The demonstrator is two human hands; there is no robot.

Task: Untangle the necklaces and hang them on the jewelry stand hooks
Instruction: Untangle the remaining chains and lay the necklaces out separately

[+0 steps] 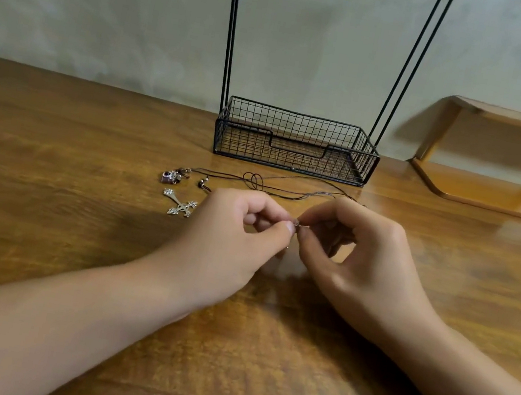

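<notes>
Both forearms reach in from six o'clock. The left hand (239, 228) and right hand (360, 253) meet fingertip to fingertip, thumbs and forefingers pinched.

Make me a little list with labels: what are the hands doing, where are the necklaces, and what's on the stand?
left hand: pinching a tiny metal piece at its fingertips
right hand: pinching the same tiny piece from the other side
cross pendant: flat on the wooden table, left of the hands
purple charm: on the table, just behind the cross
dark cords: looped on the table, behind the hands
jewelry stand: basket looks empty; nothing hangs below the visible hooks
</notes>
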